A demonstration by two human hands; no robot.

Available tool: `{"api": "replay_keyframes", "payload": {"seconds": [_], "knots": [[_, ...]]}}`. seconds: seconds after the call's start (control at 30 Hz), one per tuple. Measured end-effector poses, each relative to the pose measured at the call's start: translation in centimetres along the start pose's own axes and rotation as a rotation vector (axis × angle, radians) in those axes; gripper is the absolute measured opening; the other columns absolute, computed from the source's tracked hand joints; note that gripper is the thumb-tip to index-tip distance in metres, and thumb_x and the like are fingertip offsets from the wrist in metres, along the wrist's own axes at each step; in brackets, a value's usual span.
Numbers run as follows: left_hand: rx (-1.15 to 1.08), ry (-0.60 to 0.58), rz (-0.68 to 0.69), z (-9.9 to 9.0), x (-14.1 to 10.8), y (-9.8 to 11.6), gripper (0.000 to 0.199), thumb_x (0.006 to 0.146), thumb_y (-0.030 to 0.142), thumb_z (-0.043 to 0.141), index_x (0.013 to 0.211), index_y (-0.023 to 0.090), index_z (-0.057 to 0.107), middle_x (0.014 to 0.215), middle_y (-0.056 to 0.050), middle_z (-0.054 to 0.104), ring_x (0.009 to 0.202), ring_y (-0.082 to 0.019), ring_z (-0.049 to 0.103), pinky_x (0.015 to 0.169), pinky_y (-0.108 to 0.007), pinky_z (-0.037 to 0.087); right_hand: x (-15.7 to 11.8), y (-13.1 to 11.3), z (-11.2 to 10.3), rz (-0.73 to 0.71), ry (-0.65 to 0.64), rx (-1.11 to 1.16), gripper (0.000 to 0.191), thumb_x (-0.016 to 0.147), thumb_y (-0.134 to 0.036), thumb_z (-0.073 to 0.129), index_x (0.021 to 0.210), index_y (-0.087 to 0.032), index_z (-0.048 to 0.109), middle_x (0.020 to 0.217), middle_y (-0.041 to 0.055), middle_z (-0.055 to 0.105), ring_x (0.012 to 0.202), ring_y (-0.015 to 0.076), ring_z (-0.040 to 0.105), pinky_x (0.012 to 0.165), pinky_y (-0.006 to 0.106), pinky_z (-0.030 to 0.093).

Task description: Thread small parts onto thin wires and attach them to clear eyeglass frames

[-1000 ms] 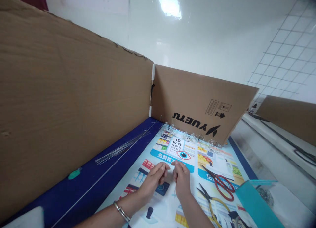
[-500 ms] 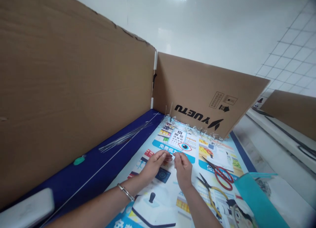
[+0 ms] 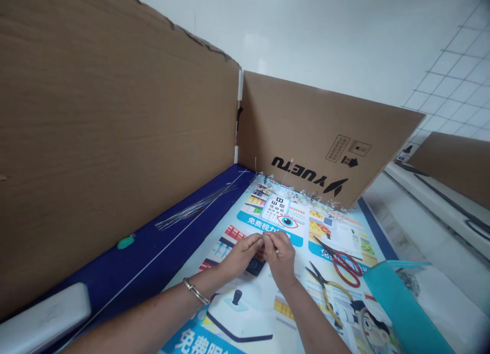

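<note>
My left hand (image 3: 245,253) and my right hand (image 3: 279,254) meet over the printed mat (image 3: 252,303), their fingertips touching. Both are closed in a pinch. Thin wire-like strands rise from between the fingers, too fine to tell which hand grips which. A silver bracelet (image 3: 195,291) circles my left wrist. To the right of my right hand lie red-handled scissors (image 3: 346,267) and yellow-handled pliers (image 3: 329,295). A bundle of thin wires (image 3: 195,207) rests on the blue strip at the left.
Cardboard panels (image 3: 115,129) stand at the left and back. Tangled wire bits (image 3: 306,196) line the mat's far edge. A teal pouch (image 3: 406,308) is at right, a white object (image 3: 49,315) lower left, a green lump (image 3: 126,242) beside the left panel.
My right hand has moved left against my left hand, closing the small gap between their fingertips. The view has shifted slightly.
</note>
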State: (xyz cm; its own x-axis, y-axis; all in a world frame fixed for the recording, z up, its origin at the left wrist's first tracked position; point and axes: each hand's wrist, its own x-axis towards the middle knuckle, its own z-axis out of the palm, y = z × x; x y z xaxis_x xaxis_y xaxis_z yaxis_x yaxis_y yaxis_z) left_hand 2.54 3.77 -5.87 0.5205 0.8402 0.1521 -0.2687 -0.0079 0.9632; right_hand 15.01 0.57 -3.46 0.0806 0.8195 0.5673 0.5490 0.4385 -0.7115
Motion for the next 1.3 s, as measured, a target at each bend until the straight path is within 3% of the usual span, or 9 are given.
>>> {"api": "replay_keyframes", "payload": {"seconds": [0.2,0.37,0.47,0.63,0.8,1.0,1.17,1.3], "knots": [[0.005,-0.077,0.012,0.2,-0.6,1.2,0.029,0.085,0.042,0.046,0.085,0.015,0.059,0.08,-0.003,0.058,0.074,-0.015,0.052,0.071,-0.028,0.041,0.7,-0.1,-0.9,0.031,-0.085,0.081,0.022,0.083,-0.027,0.05,0.094,-0.025,0.069,0.079,0.0036,0.057,0.076,0.0158,0.054,0.071,0.029,0.044],[0.067,-0.192,-0.05,0.4,-1.1,1.7,0.042,0.083,0.05,0.044,0.071,0.013,0.061,0.067,-0.003,0.055,0.065,-0.014,0.048,0.065,-0.025,0.037,1.6,-1.1,-3.4,0.079,-0.312,0.188,0.02,0.08,-0.027,0.054,0.071,-0.024,0.071,0.071,0.0018,0.063,0.076,0.0163,0.056,0.074,0.029,0.044],[0.035,-0.197,-0.089,0.7,-1.1,1.7,0.041,0.078,0.052,0.051,0.069,0.013,0.061,0.064,-0.002,0.052,0.06,-0.012,0.045,0.059,-0.024,0.034,1.6,-1.9,-4.4,0.087,-0.356,0.222,0.021,0.078,-0.026,0.055,0.063,-0.024,0.069,0.07,0.0009,0.063,0.076,0.0162,0.057,0.071,0.028,0.044],[0.019,-0.176,-0.087,2.5,-1.6,2.6,0.037,0.081,0.047,0.048,0.07,0.014,0.059,0.062,-0.001,0.052,0.056,-0.011,0.044,0.057,-0.023,0.033,1.2,-3.1,-5.1,0.07,-0.259,0.156,0.018,0.076,-0.025,0.057,0.062,-0.024,0.068,0.072,0.001,0.063,0.073,0.0155,0.058,0.068,0.026,0.045],[0.077,0.033,0.02,4.5,-2.5,2.9,0.028,0.076,0.043,0.056,0.077,0.016,0.061,0.075,-0.004,0.058,0.075,-0.017,0.051,0.07,-0.026,0.038,0.2,-4.0,-6.4,0.054,-0.176,0.022,0.017,0.076,-0.024,0.057,0.063,-0.025,0.068,0.071,0.0005,0.065,0.069,0.0158,0.058,0.067,0.027,0.044],[0.161,0.24,0.008,4.5,-4.0,1.1,0.029,0.08,0.041,0.048,0.084,0.016,0.061,0.076,-0.004,0.059,0.072,-0.016,0.052,0.069,-0.027,0.04,-2.4,-3.2,-7.3,0.212,-0.096,0.049,0.013,0.075,-0.028,0.058,0.067,-0.024,0.067,0.076,0.0005,0.067,0.072,0.0175,0.059,0.068,0.028,0.044],[0.253,0.253,-0.014,4.1,-4.4,-0.1,0.019,0.075,0.034,0.053,0.076,0.018,0.064,0.07,-0.003,0.061,0.069,-0.018,0.052,0.067,-0.027,0.039,-3.5,-2.2,-7.0,0.302,-0.043,0.079,0.018,0.078,-0.034,0.054,0.077,-0.023,0.068,0.075,0.0014,0.066,0.068,0.0168,0.059,0.062,0.027,0.046],[0.338,0.225,0.002,3.9,-3.7,-0.8,0.013,0.069,0.026,0.057,0.076,0.023,0.068,0.08,-0.003,0.066,0.081,-0.022,0.054,0.078,-0.03,0.037,-3.8,-1.9,-6.7,0.315,-0.014,0.094,0.018,0.078,-0.035,0.054,0.079,-0.023,0.068,0.08,0.002,0.065,0.073,0.017,0.06,0.065,0.027,0.047]]}}
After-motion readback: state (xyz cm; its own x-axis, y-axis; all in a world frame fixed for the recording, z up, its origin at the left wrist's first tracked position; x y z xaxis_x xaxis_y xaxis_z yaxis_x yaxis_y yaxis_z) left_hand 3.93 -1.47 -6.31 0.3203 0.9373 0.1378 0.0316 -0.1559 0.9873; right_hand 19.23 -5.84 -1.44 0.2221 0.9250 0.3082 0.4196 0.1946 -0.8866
